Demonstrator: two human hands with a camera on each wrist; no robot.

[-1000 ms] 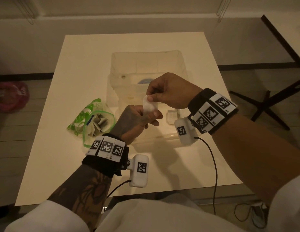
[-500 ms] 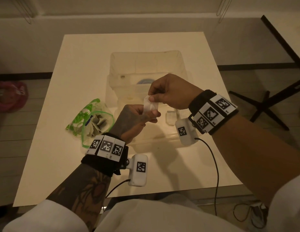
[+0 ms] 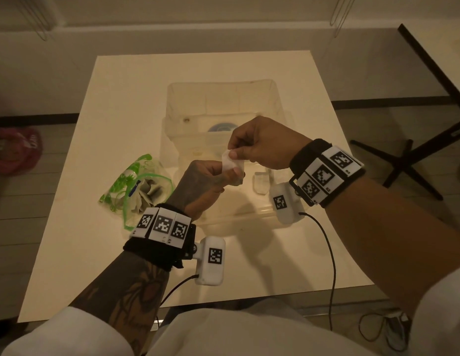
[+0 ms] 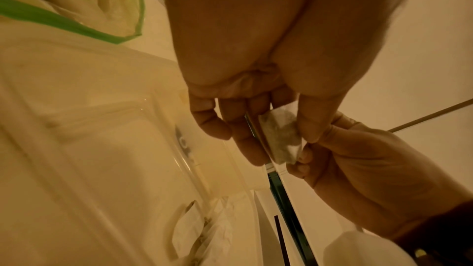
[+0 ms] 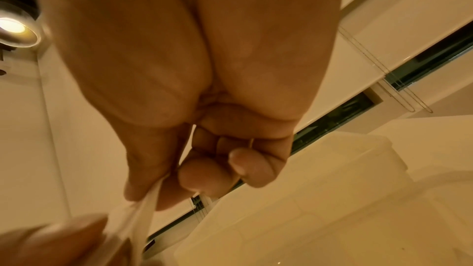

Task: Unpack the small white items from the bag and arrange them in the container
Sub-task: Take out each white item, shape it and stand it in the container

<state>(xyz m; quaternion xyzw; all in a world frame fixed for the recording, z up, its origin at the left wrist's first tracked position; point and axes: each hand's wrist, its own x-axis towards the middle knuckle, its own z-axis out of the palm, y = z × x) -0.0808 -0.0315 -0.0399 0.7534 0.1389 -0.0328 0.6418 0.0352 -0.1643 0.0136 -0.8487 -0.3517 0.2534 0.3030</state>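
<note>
A small white sachet (image 3: pixel 230 163) (image 4: pixel 280 138) (image 5: pixel 135 217) hangs above the clear plastic container (image 3: pixel 221 98), held from both sides. My left hand (image 3: pixel 211 176) (image 4: pixel 258 108) pinches its lower end between thumb and fingers. Pinching its upper corner from above is my right hand (image 3: pixel 252 145) (image 5: pixel 158 179). On the container's floor lies another white sachet (image 3: pixel 261 183) (image 4: pixel 189 232). The green-printed zip bag (image 3: pixel 136 186) (image 4: pixel 76 7), with several folded white items inside, rests on the table left of the container.
The white table (image 3: pixel 121 253) carries everything. Cables trail from both wrist cameras over its near edge. A pink object (image 3: pixel 15 150) sits on the floor at far left, and a dark table base (image 3: pixel 403 160) stands on the right.
Both hands stay on the sachet over the container. The right hand has shifted its pinch slightly to the sachet's upper corner; the sachet looks a little more stretched between the hands.
</note>
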